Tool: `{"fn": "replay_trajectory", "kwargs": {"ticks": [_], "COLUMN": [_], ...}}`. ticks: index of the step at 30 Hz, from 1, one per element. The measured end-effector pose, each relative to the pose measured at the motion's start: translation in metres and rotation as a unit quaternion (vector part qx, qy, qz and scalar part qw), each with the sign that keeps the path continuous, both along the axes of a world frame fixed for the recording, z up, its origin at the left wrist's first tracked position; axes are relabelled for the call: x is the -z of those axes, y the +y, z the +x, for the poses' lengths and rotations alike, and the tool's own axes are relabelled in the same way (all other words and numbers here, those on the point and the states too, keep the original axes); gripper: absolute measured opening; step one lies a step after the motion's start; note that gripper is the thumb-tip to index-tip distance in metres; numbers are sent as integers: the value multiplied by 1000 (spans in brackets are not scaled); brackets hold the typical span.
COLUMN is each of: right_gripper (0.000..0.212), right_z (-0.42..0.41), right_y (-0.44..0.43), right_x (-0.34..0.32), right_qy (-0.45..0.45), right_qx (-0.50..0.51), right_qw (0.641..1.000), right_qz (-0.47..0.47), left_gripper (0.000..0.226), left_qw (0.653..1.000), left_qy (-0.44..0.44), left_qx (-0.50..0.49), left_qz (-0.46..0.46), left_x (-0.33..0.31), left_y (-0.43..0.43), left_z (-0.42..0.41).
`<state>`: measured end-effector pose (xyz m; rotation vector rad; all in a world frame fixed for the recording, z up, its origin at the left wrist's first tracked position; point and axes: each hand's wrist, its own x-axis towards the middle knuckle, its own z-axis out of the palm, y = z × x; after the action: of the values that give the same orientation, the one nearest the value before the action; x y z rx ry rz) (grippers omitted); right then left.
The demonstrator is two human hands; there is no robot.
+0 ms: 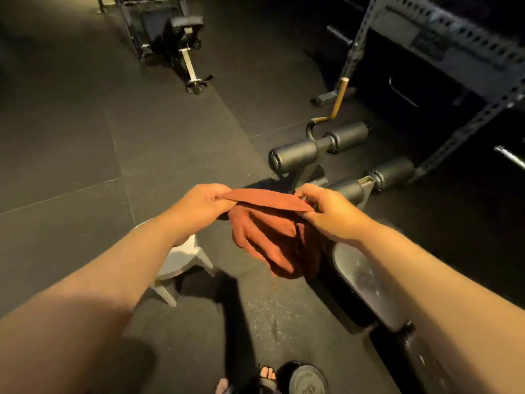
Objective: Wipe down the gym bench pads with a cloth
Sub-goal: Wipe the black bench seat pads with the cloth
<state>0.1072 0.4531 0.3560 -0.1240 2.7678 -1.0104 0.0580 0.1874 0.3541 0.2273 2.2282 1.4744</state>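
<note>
rust-red cloth hung in the air between the two hands, above the dark rubber floor and just left of the near end of the bench pad. the left hand had its fingers curled tight on one end of the cloth's top edge. the right hand pinched the other end between thumb and curled fingers. that edge ran taut and nearly level from hand to hand, while the rest sagged below in loose folds. whether the lowest fold touched the pad could not be told. the pad was black and glossy, with pale smears or glare on it, and ran under the right forearm toward the lower right. beyond the hands, grey foam rollers stuck out sideways from the bench frame, with a yellow handle rising behind them. a white stool stood on the floor below the left wrist. a round weight plate lay at the bottom edge beside a sandalled foot. a perforated steel rack stood at the upper right, and a second bench stood well apart at the top.
</note>
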Motion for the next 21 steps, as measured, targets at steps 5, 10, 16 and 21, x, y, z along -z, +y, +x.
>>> {"fn": "replay_trajectory", "kwargs": {"ticks": [5,10,16,21], "right_gripper": [7,45,29,36], "right_z": [58,105,154,177], "right_y": [78,126,159,181], "right_x": [-42,-79,-70,-51], "right_qy": [-33,-163,-275,-248], "right_qx": [103,299,274,330], "right_qw": [994,833,742,780], "right_qz": [8,-437,-547,-470], "left_gripper": [11,34,29,25], "left_qw": [999,950,908,937], "left_qy": [-24,-198,-350,-294], "left_qx": [36,-33,23,100], "left_qz": [-2,241,230,162], "left_x": [-30,-57,-63,-56], "left_y": [56,108,147,167], "left_z": [15,28,56,72]}}
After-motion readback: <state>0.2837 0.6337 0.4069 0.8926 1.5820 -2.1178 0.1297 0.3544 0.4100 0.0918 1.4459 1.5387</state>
